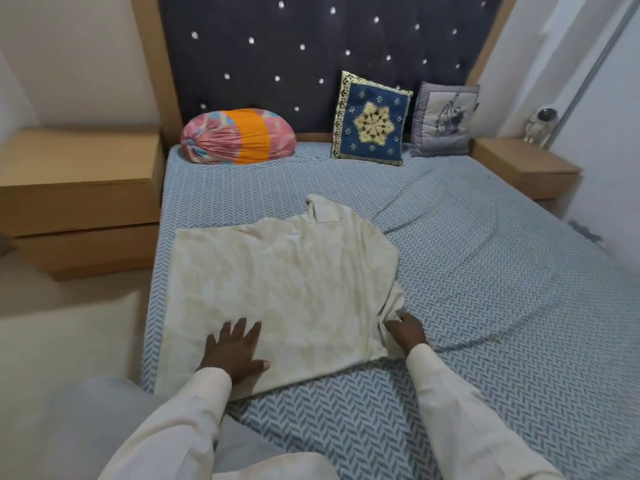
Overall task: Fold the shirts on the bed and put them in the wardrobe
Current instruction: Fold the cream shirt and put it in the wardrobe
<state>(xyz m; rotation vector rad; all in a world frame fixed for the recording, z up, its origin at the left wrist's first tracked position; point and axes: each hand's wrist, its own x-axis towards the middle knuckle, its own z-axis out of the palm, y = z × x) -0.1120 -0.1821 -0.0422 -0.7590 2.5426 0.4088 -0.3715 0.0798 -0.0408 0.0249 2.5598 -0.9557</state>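
Observation:
A cream patterned shirt (284, 285) lies spread flat on the left half of the bed (485, 278), its collar pointing toward the headboard. My left hand (235, 351) rests flat with fingers apart on the shirt's near left part. At the shirt's near right edge my right hand (405, 332) pinches a bunched fold of the fabric, where a sleeve seems tucked in. Both of my arms wear cream sleeves. No wardrobe is in view.
A pink and orange bolster (239, 136), a blue embroidered cushion (372, 121) and a grey cushion (445, 121) lean at the dark headboard (311, 53). Wooden bedside units (79, 188) (526, 168) flank the bed; a small astronaut figure (540, 128) stands on the right one.

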